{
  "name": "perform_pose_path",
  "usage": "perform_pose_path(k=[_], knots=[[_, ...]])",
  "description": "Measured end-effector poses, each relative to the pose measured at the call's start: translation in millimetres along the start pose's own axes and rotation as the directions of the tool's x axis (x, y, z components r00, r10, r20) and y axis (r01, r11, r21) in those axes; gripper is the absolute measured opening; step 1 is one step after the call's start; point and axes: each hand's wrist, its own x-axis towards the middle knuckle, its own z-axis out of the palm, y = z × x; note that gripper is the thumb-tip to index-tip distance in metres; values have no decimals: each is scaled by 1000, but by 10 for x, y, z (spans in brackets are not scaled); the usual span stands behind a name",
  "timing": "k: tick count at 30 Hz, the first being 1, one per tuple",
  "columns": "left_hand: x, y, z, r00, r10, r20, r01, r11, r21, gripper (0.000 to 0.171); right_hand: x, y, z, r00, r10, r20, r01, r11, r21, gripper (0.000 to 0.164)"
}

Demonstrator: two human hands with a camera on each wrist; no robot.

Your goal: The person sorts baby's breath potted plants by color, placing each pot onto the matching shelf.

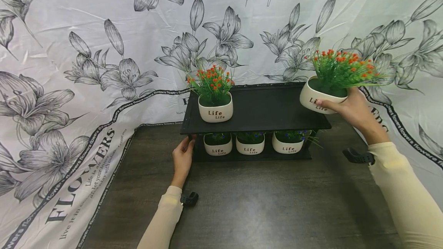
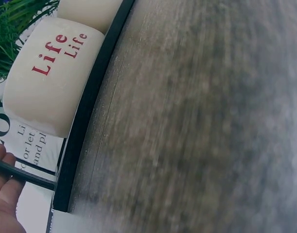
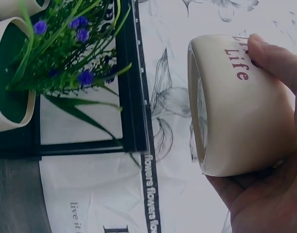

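Observation:
A white "Life" pot with orange-red artificial flowers (image 1: pixel 323 94) is in my right hand (image 1: pixel 360 114), tilted over the right end of a black two-tier shelf (image 1: pixel 266 107). The thumb lies across the pot's lettered front; the other fingers go behind and under it, as the right wrist view shows. A matching potted plant (image 1: pixel 216 111) stands upright on the left of the top tier. With my left hand (image 1: pixel 182 157) I hold the shelf's left post (image 2: pixel 29 177), just below the top board.
On the lower tier stand three white pots, a left one (image 1: pixel 219 148), a middle one (image 1: pixel 250 149) and a right one (image 1: pixel 288 148), with blue-purple flowers. The shelf is on a dark wooden table (image 1: pixel 249 203). A flower-printed cloth (image 1: pixel 131 49) hangs close behind.

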Motion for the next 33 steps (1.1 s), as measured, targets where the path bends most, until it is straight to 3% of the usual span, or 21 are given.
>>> perform_pose_path(k=[12, 21, 28, 33], knots=[[-2, 8, -5, 1000, 4, -8, -4, 1000, -7, 28, 70, -204, 141, 997, -28, 76, 23, 998, 55, 91], [-13, 2, -5, 1000, -8, -3, 8, 1000, 4, 29, 150, -305, 317, 986, -64, 153, 57, 997, 50, 81], [-19, 14, -3, 1000, -8, 0, 8, 1000, 10, 29, 168, -384, 435, 976, -74, 203, 58, 995, 85, 98], [-15, 8, 4, 1000, 0, -5, 0, 999, -32, 29, 189, -430, 508, 966, -106, 236, 84, 991, 103, 105]])
